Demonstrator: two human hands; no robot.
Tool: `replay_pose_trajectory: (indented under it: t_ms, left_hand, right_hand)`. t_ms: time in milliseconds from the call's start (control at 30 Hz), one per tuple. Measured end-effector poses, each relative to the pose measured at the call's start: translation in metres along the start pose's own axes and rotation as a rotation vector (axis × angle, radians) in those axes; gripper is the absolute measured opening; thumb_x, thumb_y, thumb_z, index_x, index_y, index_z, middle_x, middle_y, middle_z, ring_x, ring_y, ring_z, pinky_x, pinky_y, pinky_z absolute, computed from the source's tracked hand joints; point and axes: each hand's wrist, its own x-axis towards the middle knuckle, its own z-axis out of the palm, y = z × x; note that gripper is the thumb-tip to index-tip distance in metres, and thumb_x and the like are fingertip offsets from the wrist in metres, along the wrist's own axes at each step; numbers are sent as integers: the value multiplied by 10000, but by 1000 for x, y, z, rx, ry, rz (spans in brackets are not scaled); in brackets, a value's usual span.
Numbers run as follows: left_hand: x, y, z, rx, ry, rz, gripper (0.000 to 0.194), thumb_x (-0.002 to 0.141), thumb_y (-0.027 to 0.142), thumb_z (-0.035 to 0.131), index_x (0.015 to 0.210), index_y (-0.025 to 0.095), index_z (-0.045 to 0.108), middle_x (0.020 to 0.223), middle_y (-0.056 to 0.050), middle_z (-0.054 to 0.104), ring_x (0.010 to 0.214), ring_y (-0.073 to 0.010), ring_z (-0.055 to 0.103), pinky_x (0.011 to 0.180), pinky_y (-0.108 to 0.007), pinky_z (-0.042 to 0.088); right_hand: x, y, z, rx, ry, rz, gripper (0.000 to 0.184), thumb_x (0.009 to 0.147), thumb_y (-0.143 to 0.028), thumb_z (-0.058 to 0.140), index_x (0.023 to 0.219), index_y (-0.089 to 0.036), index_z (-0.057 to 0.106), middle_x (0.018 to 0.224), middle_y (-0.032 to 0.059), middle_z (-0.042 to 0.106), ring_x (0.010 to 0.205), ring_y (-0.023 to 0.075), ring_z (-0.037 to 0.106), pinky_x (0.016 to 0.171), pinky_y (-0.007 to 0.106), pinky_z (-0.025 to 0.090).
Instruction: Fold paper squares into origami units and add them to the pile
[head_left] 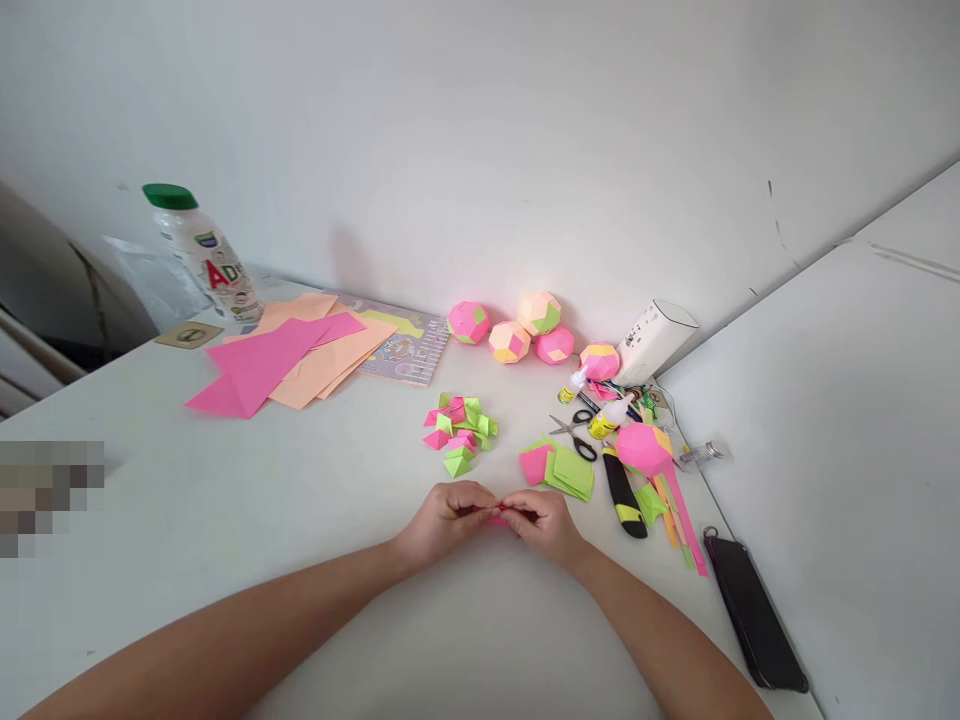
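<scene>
My left hand (448, 520) and my right hand (546, 522) meet at the front middle of the table, fingertips pinching a small piece of pink paper (498, 519) between them. Most of that paper is hidden by the fingers. Just beyond my right hand lie square paper sheets (568, 472), green on top with pink beside them. Further out, past my left hand, sits a pile of folded pink and green paper pieces (459, 432).
Scissors (576, 435), glue bottles (609, 418) and a black-yellow cutter (624, 495) lie to the right, near a phone (754, 610). Several paper balls (540, 312) line the wall. At left are large pink and peach sheets (281, 365) and a green-capped bottle (202, 255).
</scene>
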Motion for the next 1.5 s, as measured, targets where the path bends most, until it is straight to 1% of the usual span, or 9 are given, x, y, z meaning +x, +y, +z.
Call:
replay_pose_trajectory:
  t_ms: [300, 467, 600, 767, 867, 1033, 1167, 1300, 1500]
  left_hand:
    - [2, 0, 0, -43, -11, 14, 167, 800, 238, 570, 804, 159, 718, 803, -75, 675, 719, -158, 619, 625, -251, 498]
    - [1, 2, 2, 63, -13, 0, 138, 791, 211, 559, 790, 155, 685, 820, -75, 654, 740, -160, 598, 643, -262, 485]
    - [0, 0, 3, 132, 16, 60, 125, 787, 192, 550, 742, 152, 660, 787, -68, 611, 713, -146, 565, 611, -250, 464]
    - [-1, -3, 2, 122, 7, 165, 154, 805, 158, 508, 757, 159, 654, 771, -61, 577, 696, -134, 550, 595, -241, 455]
    - [-2, -1, 2, 145, 10, 171, 148, 801, 151, 504, 746, 159, 642, 755, -55, 564, 675, -128, 538, 584, -237, 446]
    - [-5, 1, 4, 200, -2, 122, 145, 804, 187, 501, 693, 153, 587, 704, -29, 530, 629, -114, 497, 558, -225, 411]
    - [-6, 0, 5, 155, -9, -25, 198, 813, 261, 497, 646, 154, 500, 605, 12, 491, 530, -86, 417, 474, -196, 339]
    - [-4, 1, 4, 121, -46, -147, 282, 812, 337, 490, 602, 166, 413, 516, 56, 399, 461, -63, 287, 416, -180, 235]
    - [-2, 1, 2, 136, -73, -135, 378, 827, 407, 445, 549, 175, 334, 518, 63, 294, 477, -68, 235, 423, -192, 197]
  right_hand:
    - [-1, 4, 0, 18, 4, -1, 110, 786, -245, 579, 776, -165, 654, 562, 21, 629, 412, 105, 518, 410, 210, 409]
    - [-2, 0, 0, -96, 12, -79, 118, 776, -204, 543, 705, -170, 631, 526, 2, 576, 433, 97, 465, 434, 212, 377]
    - [-2, -1, 1, -135, -13, -99, 123, 773, -180, 515, 689, -172, 605, 519, -10, 538, 439, 93, 440, 442, 208, 359]
    - [-2, 0, 0, -135, -38, -95, 110, 782, -180, 511, 703, -172, 586, 542, -9, 545, 453, 94, 441, 455, 206, 353]
    - [-2, -2, 0, -136, -73, -94, 112, 791, -191, 499, 705, -173, 568, 545, -12, 525, 468, 97, 426, 467, 210, 343]
    - [-2, -7, -3, -101, -159, -52, 96, 805, -201, 476, 723, -175, 518, 556, -30, 457, 473, 92, 372, 464, 211, 303]
    - [-1, -9, -6, -30, -178, 30, 119, 822, -229, 481, 717, -173, 493, 548, -44, 414, 464, 85, 336, 450, 208, 272]
    - [0, -8, -9, 114, -170, 137, 178, 853, -283, 475, 720, -166, 492, 581, -32, 434, 493, 85, 369, 458, 199, 295]
    - [1, -4, -11, 237, -184, 209, 225, 859, -340, 487, 721, -162, 499, 586, -36, 408, 505, 84, 379, 469, 195, 336]
